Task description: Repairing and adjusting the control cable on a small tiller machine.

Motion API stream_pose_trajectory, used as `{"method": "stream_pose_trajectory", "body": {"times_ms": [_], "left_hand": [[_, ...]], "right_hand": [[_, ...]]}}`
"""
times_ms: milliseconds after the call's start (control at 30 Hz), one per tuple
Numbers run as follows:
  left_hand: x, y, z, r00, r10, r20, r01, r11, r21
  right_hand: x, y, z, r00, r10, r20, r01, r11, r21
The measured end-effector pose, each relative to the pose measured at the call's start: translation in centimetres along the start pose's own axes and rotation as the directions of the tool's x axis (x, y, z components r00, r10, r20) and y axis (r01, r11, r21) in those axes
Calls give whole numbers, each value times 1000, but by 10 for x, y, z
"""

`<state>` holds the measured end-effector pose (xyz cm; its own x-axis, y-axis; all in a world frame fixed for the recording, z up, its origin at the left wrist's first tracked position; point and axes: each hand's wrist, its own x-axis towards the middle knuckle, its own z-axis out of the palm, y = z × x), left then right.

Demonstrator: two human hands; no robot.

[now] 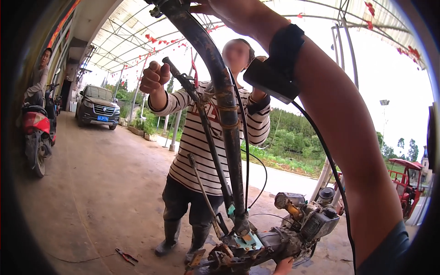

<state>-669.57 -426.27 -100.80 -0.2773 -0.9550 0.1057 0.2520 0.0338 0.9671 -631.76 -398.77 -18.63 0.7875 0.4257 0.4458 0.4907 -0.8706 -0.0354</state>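
A dark, rusty, curved handlebar tube (224, 98) rises from a tiller-like machine with a small engine (316, 222). My right hand (233, 16), cut off by the upper edge, is closed at the tube's top end, its fingers partly behind it. A black strapped device (275, 68) sits on that wrist, with a black cable running down the arm. At the lower edge, what appears to be my left hand (284, 266) touches the machine beneath the engine; its fingers are mostly hidden. A thinner bar (206, 123) and a rod-like lever (201, 183) stand beside the tube.
Facing me across the machine stands a person in a striped shirt (197, 142), one fist beside the thinner bar's end. Red-handled pliers (126, 256) lie on the concrete floor. A red scooter (36, 128), another person and a dark car (98, 107) are left; a red vehicle (405, 183) is right.
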Motion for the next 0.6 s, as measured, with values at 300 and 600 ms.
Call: {"method": "stream_pose_trajectory", "body": {"times_ms": [300, 600], "left_hand": [[-8, 22, -16, 987, 156, 47, -161, 879, 449], [-14, 27, -15, 981, 191, -44, -157, 900, 406]], "right_hand": [[-12, 24, 18, 945, 0, -326, -181, 832, -524], [-96, -41, 39, 982, -11, -190, -136, 654, -744]]}}
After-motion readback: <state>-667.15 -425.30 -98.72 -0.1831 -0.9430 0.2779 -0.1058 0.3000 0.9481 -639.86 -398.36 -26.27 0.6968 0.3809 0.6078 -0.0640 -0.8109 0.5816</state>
